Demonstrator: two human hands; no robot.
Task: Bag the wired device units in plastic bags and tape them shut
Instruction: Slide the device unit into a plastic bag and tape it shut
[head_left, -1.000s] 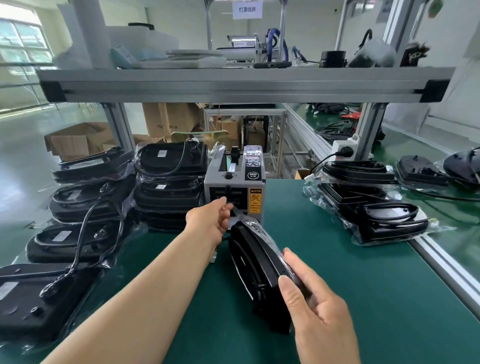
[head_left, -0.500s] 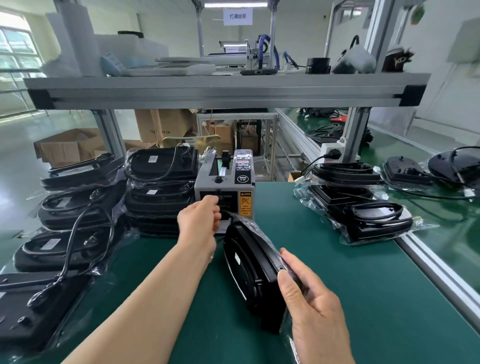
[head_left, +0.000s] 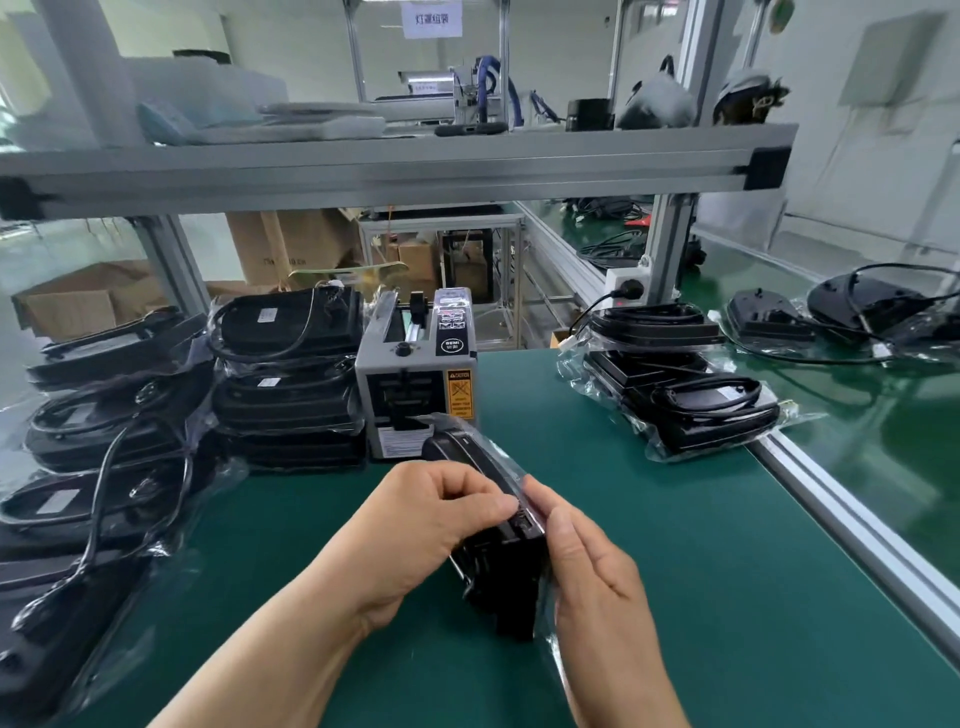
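A black unit (head_left: 498, 525) in a clear plastic bag (head_left: 511, 470) stands on edge on the green mat (head_left: 701, 545), mid-bench, just in front of the grey tape dispenser (head_left: 415, 384). Its long axis runs from the person toward the dispenser, with the rounded end pointing away and the squarer end nearest the camera. The left hand (head_left: 421, 530) is closed on the unit's top edge from the left, thumb and fingertips pinched together over the film; whether a strip of tape is between them cannot be told. The right hand (head_left: 587, 577) grips the near right side, fingers pressed flat on the glossy, crinkled bag. The unit is hard matte plastic, flat and oval-ended. Left of the dispenser stand two stacks of bagged units with coiled black cords, three visible in the nearer stack and at least three in the farther one. On the right lies a pile (head_left: 675, 395) of about three bagged units.
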